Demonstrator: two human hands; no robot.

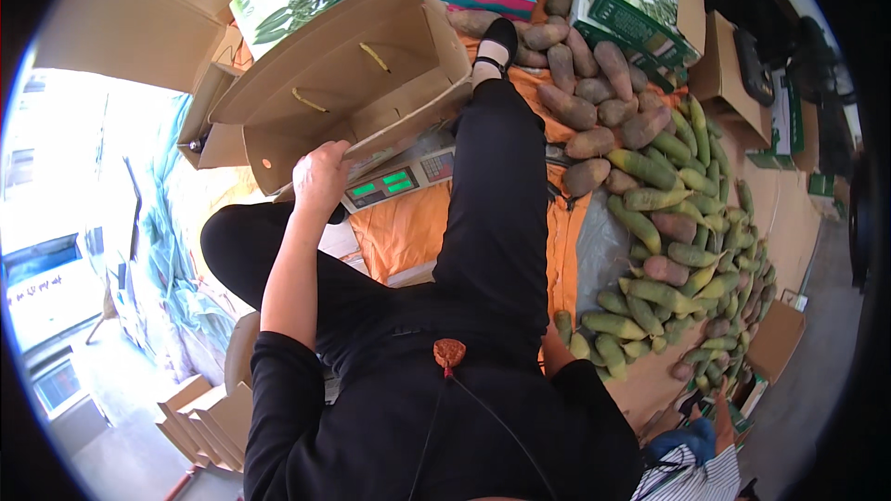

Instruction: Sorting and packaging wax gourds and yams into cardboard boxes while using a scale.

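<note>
My left hand [322, 176] is closed on the near rim of an open cardboard box [371, 93], its thumb side toward the inner wall. Two yellow cord handles [375, 57] show on the box's inner side; no vegetables are visible in it. Partly under the box is a digital scale [390, 184] with a lit green display, just right of my left hand. My right forearm [556, 353] is bent down beside my right thigh, and the hand itself is hidden. Green radishes [608, 323] lie nearest to that arm.
Reddish-brown radishes [585, 141] and many green ones are heaped along the right. Printed green-and-white cartons [640, 0] stand behind the heap. Orange sheeting [399, 232] lies under the scale. Another person in a striped top [691, 473] is at lower right. Flattened cardboard [209, 422] stands lower left.
</note>
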